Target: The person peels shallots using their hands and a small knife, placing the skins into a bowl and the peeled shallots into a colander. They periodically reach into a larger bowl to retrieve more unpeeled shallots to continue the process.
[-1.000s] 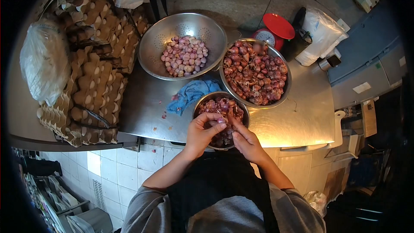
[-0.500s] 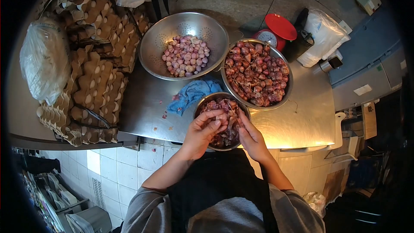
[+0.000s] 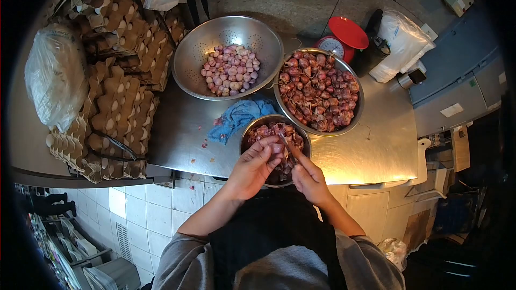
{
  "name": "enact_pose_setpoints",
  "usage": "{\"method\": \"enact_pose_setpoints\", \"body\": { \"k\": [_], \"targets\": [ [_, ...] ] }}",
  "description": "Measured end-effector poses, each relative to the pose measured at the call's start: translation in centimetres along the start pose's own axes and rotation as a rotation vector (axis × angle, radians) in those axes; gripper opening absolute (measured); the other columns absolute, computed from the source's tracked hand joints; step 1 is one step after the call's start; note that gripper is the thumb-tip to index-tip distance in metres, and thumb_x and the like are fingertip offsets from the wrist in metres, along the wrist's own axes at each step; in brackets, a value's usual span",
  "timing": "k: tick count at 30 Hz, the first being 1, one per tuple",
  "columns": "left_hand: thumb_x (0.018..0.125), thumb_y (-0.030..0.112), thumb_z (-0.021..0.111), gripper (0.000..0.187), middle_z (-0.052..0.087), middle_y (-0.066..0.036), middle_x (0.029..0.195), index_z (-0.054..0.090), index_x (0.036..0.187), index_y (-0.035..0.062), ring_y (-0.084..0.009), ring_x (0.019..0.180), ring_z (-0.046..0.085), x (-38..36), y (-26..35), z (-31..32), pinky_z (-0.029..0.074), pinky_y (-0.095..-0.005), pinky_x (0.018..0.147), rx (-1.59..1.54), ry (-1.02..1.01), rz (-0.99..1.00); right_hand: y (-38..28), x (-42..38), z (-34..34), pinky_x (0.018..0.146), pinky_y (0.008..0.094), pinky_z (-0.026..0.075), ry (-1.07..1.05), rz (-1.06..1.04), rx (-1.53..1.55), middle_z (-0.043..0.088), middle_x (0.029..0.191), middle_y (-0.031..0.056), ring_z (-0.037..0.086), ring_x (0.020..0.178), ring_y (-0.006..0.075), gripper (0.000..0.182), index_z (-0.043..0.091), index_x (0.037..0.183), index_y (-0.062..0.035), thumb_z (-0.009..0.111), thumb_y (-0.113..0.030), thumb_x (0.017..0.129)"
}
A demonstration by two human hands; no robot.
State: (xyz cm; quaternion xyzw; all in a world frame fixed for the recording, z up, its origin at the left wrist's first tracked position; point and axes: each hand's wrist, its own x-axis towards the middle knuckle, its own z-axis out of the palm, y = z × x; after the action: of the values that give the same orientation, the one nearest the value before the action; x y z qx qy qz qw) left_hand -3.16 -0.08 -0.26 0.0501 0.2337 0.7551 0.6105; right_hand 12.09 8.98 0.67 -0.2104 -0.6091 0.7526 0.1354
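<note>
My left hand (image 3: 252, 167) pinches a small shallot (image 3: 276, 149) over a steel bowl of purple peelings (image 3: 269, 129) at the counter's near edge. Beside it, my right hand (image 3: 306, 176) holds a thin knife (image 3: 285, 144) whose blade points up-left to the shallot. A steel colander (image 3: 193, 53) of peeled pale shallots stands at the back. To its right is a larger steel bowl (image 3: 356, 108) full of unpeeled red shallots.
A blue cloth (image 3: 236, 118) lies between the bowls on the steel counter (image 3: 371, 150). Stacked egg trays (image 3: 115, 86) and a plastic bag (image 3: 54, 75) fill the left. A red kitchen scale (image 3: 343, 37) and a white bag (image 3: 400, 43) stand at the back right.
My right hand has come back toward the near rim and the knife now meets the shallot. The left hand has shifted slightly nearer, still gripping the shallot.
</note>
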Motion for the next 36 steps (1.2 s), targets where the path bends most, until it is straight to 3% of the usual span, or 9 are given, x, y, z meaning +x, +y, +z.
{"method": "enact_pose_setpoints", "body": {
  "k": [3, 7, 18, 23, 26, 29, 30, 33, 36],
  "targets": [
    [0.087, 0.009, 0.053, 0.022, 0.057, -0.004, 0.101, 0.052, 0.108, 0.0057, -0.0122, 0.093, 0.054, -0.2, -0.7, 0.0, 0.044, -0.0263, 0.084, 0.065, 0.052, 0.052, 0.9, 0.1, 0.3, 0.069, 0.0235, 0.043, 0.032, -0.126, -0.276, 0.056, 0.091, 0.0074, 0.055, 0.079, 0.0161, 0.044, 0.03, 0.134, -0.0041, 0.04, -0.016, 0.093],
    [0.085, 0.006, 0.055, 0.018, 0.057, -0.003, 0.1, 0.053, 0.103, 0.006, -0.0124, 0.094, 0.054, 0.1, -1.3, -0.6, 0.043, -0.0267, 0.084, 0.061, 0.063, 0.09, 0.3, 0.4, 1.3, 0.097, 0.0286, 0.031, 0.105, -0.285, -0.489, 0.046, 0.126, 0.0161, 0.044, 0.117, 0.0231, 0.042, 0.035, 0.13, -0.0001, 0.042, -0.015, 0.092],
    [0.086, 0.007, 0.053, 0.021, 0.059, -0.006, 0.101, 0.053, 0.107, 0.0049, -0.0137, 0.09, 0.057, -0.4, -1.2, -0.4, 0.046, -0.0277, 0.082, 0.082, 0.029, 0.047, 1.4, 1.0, -0.7, 0.099, 0.0274, 0.027, 0.235, -0.086, -0.151, 0.045, 0.127, 0.0127, 0.039, 0.12, 0.0182, 0.038, 0.038, 0.128, 0.0006, 0.041, -0.014, 0.093],
    [0.086, 0.009, 0.054, 0.026, 0.06, -0.006, 0.102, 0.052, 0.111, 0.0059, -0.0122, 0.09, 0.056, 0.2, 0.6, -0.1, 0.046, -0.0257, 0.079, 0.175, 0.086, 0.127, 2.1, 1.0, -1.0, 0.1, 0.0275, 0.026, 0.24, -0.199, -0.288, 0.043, 0.13, 0.0109, 0.037, 0.121, 0.0171, 0.039, 0.036, 0.13, -0.0009, 0.04, -0.012, 0.093],
    [0.082, 0.009, 0.06, 0.031, 0.06, -0.005, 0.102, 0.053, 0.112, 0.0065, -0.0119, 0.091, 0.055, 3.0, 4.5, 0.3, 0.044, -0.0238, 0.076, 0.456, 0.21, 0.37, 1.6, 0.5, -0.8, 0.1, 0.0266, 0.026, 0.127, -0.221, -0.411, 0.043, 0.131, 0.0105, 0.038, 0.121, 0.0171, 0.04, 0.036, 0.131, -0.0013, 0.041, -0.012, 0.092],
    [0.079, 0.008, 0.063, 0.033, 0.06, -0.003, 0.098, 0.055, 0.112, 0.0068, -0.0104, 0.088, 0.054, 6.9, 8.4, 2.0, 0.043, -0.022, 0.072, 0.652, 0.277, 0.656, 2.4, 0.3, -0.6, 0.086, 0.0219, 0.038, 0.112, -0.274, -0.444, 0.054, 0.108, 0.0079, 0.05, 0.1, 0.0122, 0.043, 0.031, 0.134, -0.0026, 0.04, -0.015, 0.093],
    [0.079, 0.008, 0.064, 0.034, 0.06, -0.003, 0.096, 0.056, 0.112, 0.0071, -0.01, 0.086, 0.054, 7.8, 9.2, 3.1, 0.042, -0.0214, 0.071, 0.698, 0.309, 0.732, 2.0, -0.1, -0.5, 0.07, 0.0196, 0.036, 0.075, -0.151, -0.327, 0.049, 0.089, 0.0025, 0.046, 0.08, 0.0085, 0.043, 0.031, 0.134, -0.0034, 0.039, -0.017, 0.094],
    [0.078, 0.007, 0.064, 0.035, 0.061, -0.002, 0.091, 0.055, 0.112, 0.0072, -0.0103, 0.081, 0.056, 10.7, 10.3, 5.3, 0.043, -0.0215, 0.068, 0.825, 0.236, 0.684, 2.1, -0.7, -0.4, 0.046, 0.0169, 0.026, 0.049, 0.025, -0.101, 0.031, 0.06, -0.0063, 0.029, 0.049, 0.0027, 0.043, 0.031, 0.134, -0.0051, 0.037, -0.02, 0.095],
    [0.079, 0.004, 0.062, 0.022, 0.064, -0.005, 0.086, 0.061, 0.101, 0.004, -0.0101, 0.075, 0.059, 15.9, 8.4, 5.5, 0.046, -0.023, 0.064, 1.102, 0.044, 0.72, 1.5, -1.3, -1.0, 0.048, 0.0167, 0.028, 0.011, 0.022, -0.063, 0.035, 0.061, -0.0056, 0.033, 0.051, 0.0032, 0.043, 0.03, 0.134, -0.0059, 0.037, -0.021, 0.094]
  ]
}}
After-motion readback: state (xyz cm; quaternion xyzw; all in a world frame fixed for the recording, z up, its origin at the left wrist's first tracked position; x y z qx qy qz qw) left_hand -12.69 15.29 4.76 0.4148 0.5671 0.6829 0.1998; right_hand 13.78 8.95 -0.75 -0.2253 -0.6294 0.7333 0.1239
